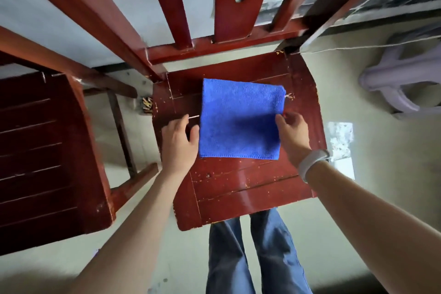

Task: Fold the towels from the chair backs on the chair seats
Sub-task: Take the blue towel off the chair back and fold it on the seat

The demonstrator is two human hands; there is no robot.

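Two bare hands sit at either side of a blue towel (241, 119) that lies folded into a neat rectangle on the red wooden chair seat (250, 186), toward the far half of the seat and just in front of the slatted chair back (229, 7). The left hand (179, 141) rests on the seat at the towel's left edge, fingers loosely spread, the thumb touching the cloth's edge and gripping nothing. The right hand (292, 132) is at the towel's right edge with its fingertips against the fabric; whether they pinch the edge or only touch it I cannot tell. A white wristband (311, 164) circles the right wrist. Blue trouser legs (257, 253) stand at the near edge of the seat. A second, darker red chair (47, 150) stands to the left, and a pale plastic stool (403, 79) sits on the floor at the far right.
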